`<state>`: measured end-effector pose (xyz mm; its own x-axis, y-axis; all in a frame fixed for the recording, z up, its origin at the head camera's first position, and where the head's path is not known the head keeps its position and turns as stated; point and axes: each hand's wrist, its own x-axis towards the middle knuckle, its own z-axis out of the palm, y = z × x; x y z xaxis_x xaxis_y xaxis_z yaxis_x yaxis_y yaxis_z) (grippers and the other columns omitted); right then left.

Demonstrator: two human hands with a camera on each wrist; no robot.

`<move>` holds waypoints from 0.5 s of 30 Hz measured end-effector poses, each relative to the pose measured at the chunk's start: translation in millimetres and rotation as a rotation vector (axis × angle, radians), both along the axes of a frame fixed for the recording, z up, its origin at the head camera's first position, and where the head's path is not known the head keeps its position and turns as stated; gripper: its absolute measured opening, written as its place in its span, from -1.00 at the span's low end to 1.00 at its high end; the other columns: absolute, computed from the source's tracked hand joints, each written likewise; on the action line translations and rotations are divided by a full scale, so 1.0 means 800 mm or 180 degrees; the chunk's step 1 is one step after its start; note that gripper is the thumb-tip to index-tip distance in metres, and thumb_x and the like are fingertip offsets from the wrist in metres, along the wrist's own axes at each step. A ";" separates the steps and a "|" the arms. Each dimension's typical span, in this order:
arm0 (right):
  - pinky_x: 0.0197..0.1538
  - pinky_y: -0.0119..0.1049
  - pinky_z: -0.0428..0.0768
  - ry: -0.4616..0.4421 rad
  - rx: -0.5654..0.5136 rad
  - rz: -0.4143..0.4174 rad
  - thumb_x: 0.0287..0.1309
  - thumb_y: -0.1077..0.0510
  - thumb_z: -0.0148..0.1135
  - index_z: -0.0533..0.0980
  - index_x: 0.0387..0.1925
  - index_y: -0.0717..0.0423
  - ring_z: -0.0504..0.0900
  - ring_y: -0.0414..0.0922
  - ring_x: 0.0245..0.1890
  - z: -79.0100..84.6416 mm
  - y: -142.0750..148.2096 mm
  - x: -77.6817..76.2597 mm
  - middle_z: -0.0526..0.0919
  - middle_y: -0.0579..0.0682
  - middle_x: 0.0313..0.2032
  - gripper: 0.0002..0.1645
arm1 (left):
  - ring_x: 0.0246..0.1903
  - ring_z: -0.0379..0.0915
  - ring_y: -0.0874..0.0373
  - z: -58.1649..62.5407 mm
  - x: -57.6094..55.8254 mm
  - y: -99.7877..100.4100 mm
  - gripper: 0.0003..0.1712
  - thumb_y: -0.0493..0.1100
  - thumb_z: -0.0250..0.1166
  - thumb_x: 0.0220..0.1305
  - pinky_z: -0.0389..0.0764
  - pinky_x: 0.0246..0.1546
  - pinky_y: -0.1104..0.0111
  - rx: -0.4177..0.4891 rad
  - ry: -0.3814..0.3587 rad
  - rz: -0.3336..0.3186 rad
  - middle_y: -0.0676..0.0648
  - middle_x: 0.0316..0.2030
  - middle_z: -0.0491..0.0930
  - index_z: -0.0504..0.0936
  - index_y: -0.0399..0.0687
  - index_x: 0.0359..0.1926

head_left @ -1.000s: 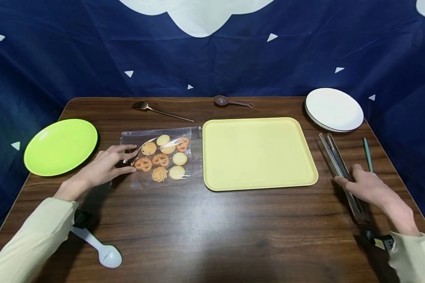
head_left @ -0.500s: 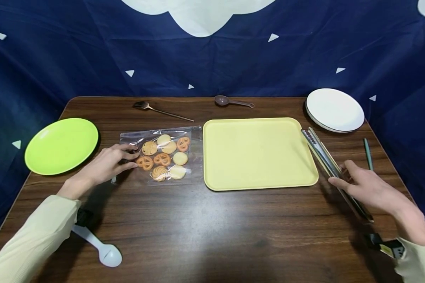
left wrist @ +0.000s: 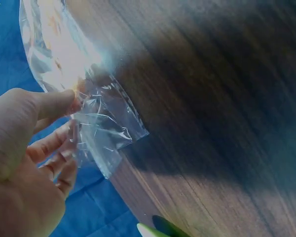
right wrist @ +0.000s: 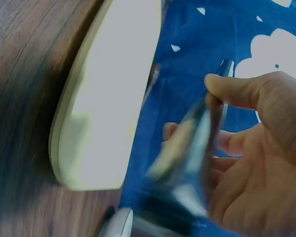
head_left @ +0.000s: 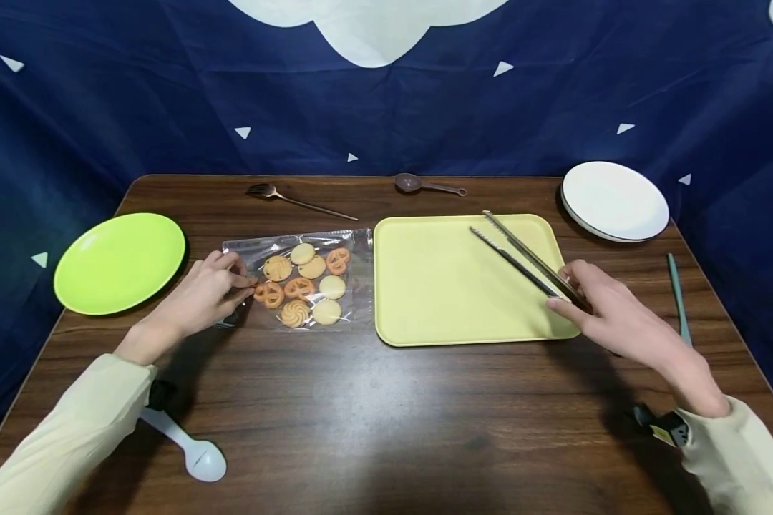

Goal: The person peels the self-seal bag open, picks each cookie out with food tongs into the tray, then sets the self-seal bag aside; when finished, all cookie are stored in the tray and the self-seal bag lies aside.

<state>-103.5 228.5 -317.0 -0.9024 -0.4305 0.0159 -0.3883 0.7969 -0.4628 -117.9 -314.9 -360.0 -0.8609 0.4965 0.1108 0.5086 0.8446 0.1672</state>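
My left hand (head_left: 200,300) pinches the left end of a clear plastic bag (head_left: 362,275) that lies on the table with round cookies and pretzel-shaped ones (head_left: 299,288) in it. In the left wrist view, the crinkled end of the bag (left wrist: 108,123) is between thumb and fingers. My right hand (head_left: 618,315) grips metal tongs (head_left: 535,258) near their joined end, thumb on one arm and fingers on the other. The tongs' arms stand apart over the pale yellow tray (head_left: 438,286), tips toward its far edge. In the right wrist view the tongs (right wrist: 187,148) are blurred.
A lime green plate (head_left: 119,265) is at left, white dishes (head_left: 615,200) at back right. A fork (head_left: 303,205) and a brown measuring spoon (head_left: 409,183) lie along the back. Near my left forearm is a white spoon (head_left: 205,460). A teal stick-like utensil (head_left: 677,290) lies far right.
My right hand has lifted the tongs off the table at the right and brought them left over the tray, where their arms have spread. The left hand's fingers have closed on the bag's end.
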 end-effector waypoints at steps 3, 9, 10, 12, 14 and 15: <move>-0.25 -0.09 0.37 0.0040 -0.0025 0.0068 0.27 -0.01 0.16 0.34 -0.04 0.11 0.44 -0.02 -0.25 -0.003 -0.013 -0.009 0.44 0.08 -0.20 -0.63 | -0.38 0.31 -0.02 0.001 -0.001 0.000 -0.89 -0.38 0.37 0.00 0.35 -0.43 0.18 0.0107 -0.0013 0.0017 -0.10 -0.40 0.45 0.74 -0.30 -0.36; -0.38 -0.16 0.42 0.0162 0.0084 0.0299 0.29 -0.06 0.12 0.36 0.00 0.07 0.48 -0.09 -0.40 -0.011 -0.040 -0.026 0.48 0.01 -0.35 -0.62 | -0.44 0.39 0.03 0.006 -0.002 -0.002 -0.84 -0.35 0.32 0.03 0.40 -0.53 0.20 0.0179 -0.0336 0.0266 -0.16 -0.34 0.51 0.72 -0.37 -0.32; -0.43 -0.19 0.41 0.0174 0.0097 0.0323 0.29 -0.07 0.11 0.37 0.00 0.06 0.46 -0.12 -0.46 -0.012 -0.045 -0.028 0.47 -0.04 -0.42 -0.62 | -0.44 0.42 0.03 0.006 -0.002 -0.002 -0.83 -0.35 0.32 0.03 0.41 -0.53 0.19 0.0181 -0.0343 0.0285 -0.19 -0.33 0.53 0.71 -0.37 -0.33; -0.50 -0.25 0.37 0.0183 0.0113 0.0374 0.29 -0.10 0.10 0.39 0.00 0.05 0.39 -0.19 -0.57 -0.013 -0.054 -0.032 0.42 -0.11 -0.53 -0.60 | -0.49 0.44 0.06 0.007 -0.002 -0.003 -0.83 -0.35 0.31 0.04 0.42 -0.54 0.21 0.0194 -0.0357 0.0331 -0.22 -0.30 0.56 0.71 -0.38 -0.32; -0.50 -0.27 0.36 0.0160 0.0098 0.0424 0.28 -0.10 0.11 0.41 0.00 0.07 0.37 -0.21 -0.60 -0.014 -0.064 -0.035 0.41 -0.14 -0.57 -0.59 | -0.59 0.41 0.12 0.007 -0.001 -0.004 -0.83 -0.36 0.30 0.04 0.38 -0.62 0.26 0.0239 -0.0376 0.0391 -0.27 -0.27 0.57 0.71 -0.39 -0.32; -0.49 -0.27 0.36 0.0140 0.0088 0.0455 0.28 -0.09 0.12 0.41 -0.01 0.09 0.37 -0.22 -0.61 -0.013 -0.069 -0.037 0.42 -0.15 -0.57 -0.60 | -0.60 0.41 0.14 0.006 -0.001 -0.005 -0.83 -0.36 0.29 0.03 0.38 -0.62 0.28 0.0263 -0.0355 0.0407 -0.27 -0.26 0.58 0.71 -0.38 -0.33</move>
<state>-133.1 173.0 -327.8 -0.8306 -0.5555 0.0405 -0.5183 0.7442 -0.4213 -118.6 -319.0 -354.9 -0.9256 0.3755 0.0471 0.3726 0.8822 0.2880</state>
